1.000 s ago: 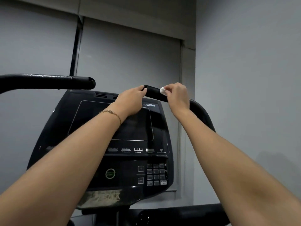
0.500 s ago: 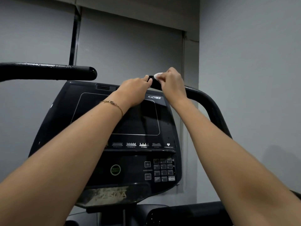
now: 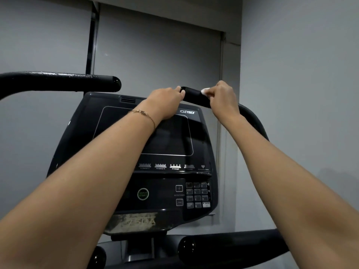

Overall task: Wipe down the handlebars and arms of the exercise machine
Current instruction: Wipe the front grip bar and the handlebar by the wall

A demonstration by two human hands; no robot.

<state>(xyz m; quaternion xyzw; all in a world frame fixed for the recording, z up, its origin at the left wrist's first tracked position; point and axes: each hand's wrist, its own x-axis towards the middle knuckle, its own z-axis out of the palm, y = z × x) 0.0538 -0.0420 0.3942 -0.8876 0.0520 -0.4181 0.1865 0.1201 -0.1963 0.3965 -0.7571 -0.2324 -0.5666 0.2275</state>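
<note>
1. At far left, the left handlebar (image 3: 58,82), a black bar, runs level and ends above the Cybex console (image 3: 161,193); no hand touches it.
2. Centre: the left hand (image 3: 167,101), a thin bracelet on its wrist, curls its fingers round the tip of the right handlebar (image 3: 194,96), apparently steadying it.
3. Just right of it, the right hand (image 3: 223,98) pinches a small white wipe (image 3: 205,91) against the bar's top.
4. From there the bar's long axis runs rightward, then curves down behind the right forearm. The wiping hand is the nearer one to that stretch, so the stroke likely heads that way.
</note>
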